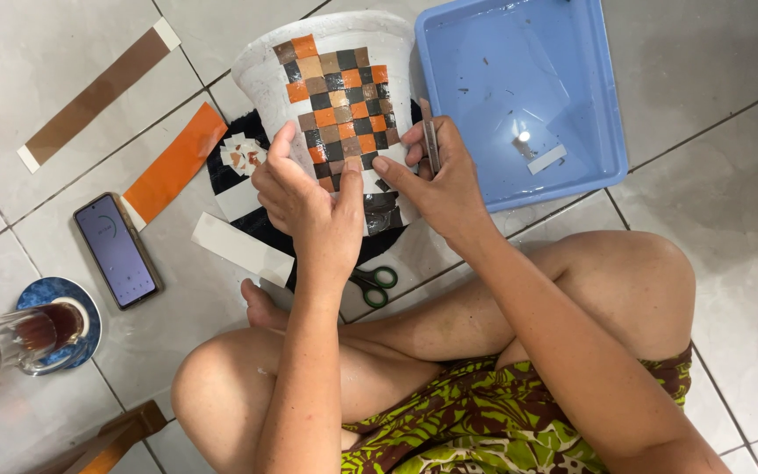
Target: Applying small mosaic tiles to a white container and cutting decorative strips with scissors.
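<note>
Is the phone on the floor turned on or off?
On. The phone lies face up on the tiles, and its screen glows pale purple with marks on it.

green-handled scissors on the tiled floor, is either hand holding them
No, the green-handled scissors lie on the floor beneath the forearms, while the left hand and right hand press on the white mosaic-covered pot.

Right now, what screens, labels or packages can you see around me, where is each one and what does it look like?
Phone: flat on the floor tiles, left of the left hand, dark rectangular case, lit pale lilac screen.
No packages, labels or signs in view.
</note>
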